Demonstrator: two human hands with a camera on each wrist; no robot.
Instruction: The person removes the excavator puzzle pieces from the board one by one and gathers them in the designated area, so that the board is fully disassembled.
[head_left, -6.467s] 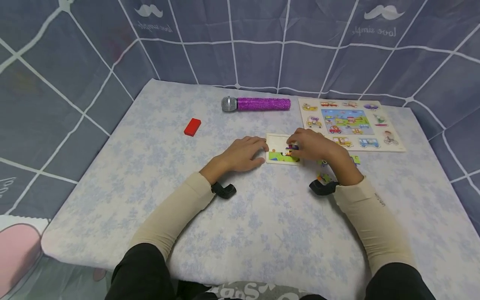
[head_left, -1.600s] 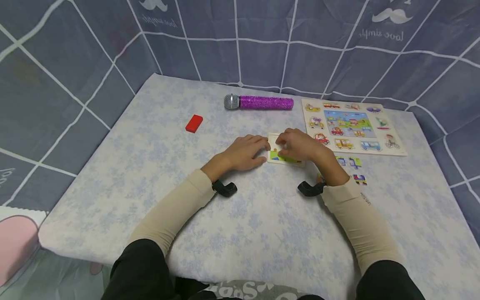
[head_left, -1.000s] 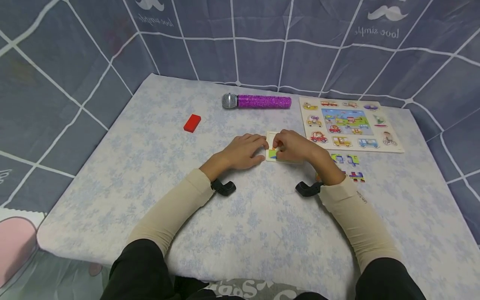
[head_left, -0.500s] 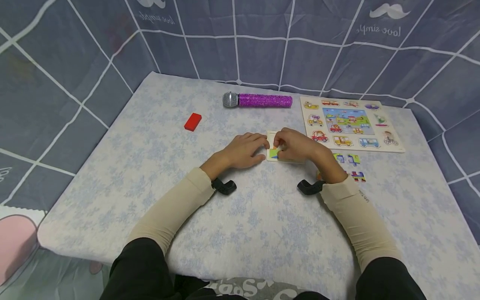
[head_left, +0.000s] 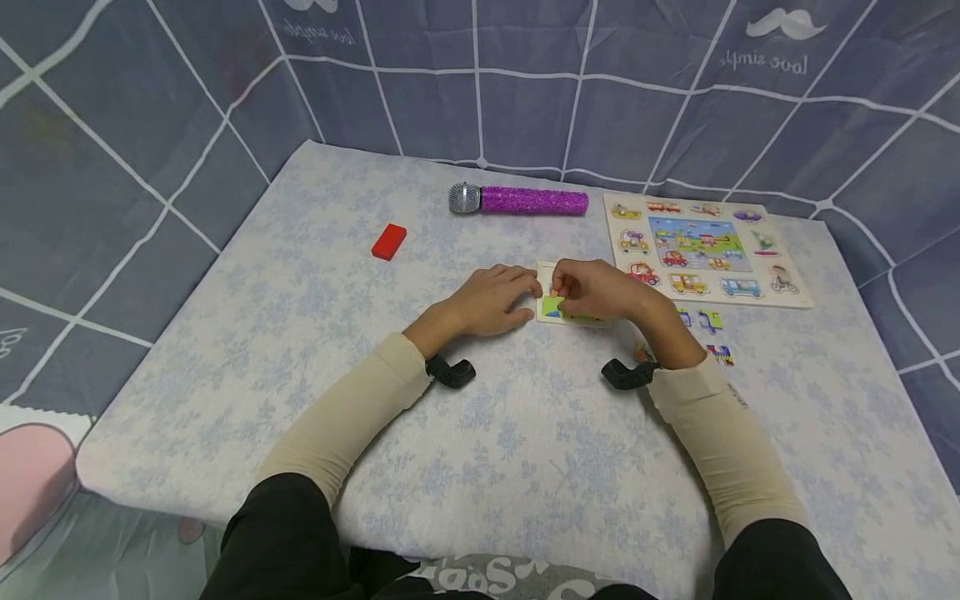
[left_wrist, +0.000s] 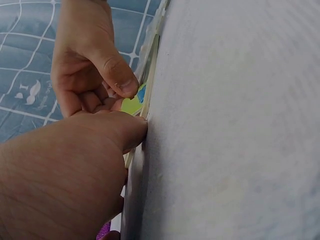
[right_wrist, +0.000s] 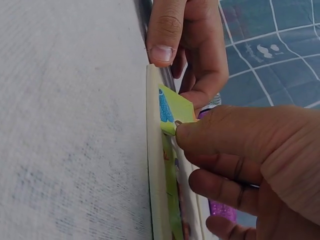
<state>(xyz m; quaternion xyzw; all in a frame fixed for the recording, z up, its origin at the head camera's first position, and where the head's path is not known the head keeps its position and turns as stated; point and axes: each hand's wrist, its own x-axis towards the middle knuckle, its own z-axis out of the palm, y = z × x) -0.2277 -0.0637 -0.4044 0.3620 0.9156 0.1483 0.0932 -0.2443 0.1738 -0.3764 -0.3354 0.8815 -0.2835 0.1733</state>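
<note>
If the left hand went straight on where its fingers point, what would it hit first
The small puzzle tray, whose left edge the left hand appears to touch. Past that edge, the right hand seems next in line, though depth is hard to judge.

Since 6.5 s ago we've shifted the right hand [head_left: 597,289] from the small puzzle board's [head_left: 547,271] right half to its left part, where it now pinches the green piece [right_wrist: 181,104], and a striped piece [head_left: 722,356] now shows on the table [head_left: 487,467] where the sleeve [head_left: 727,450] lay.
</note>
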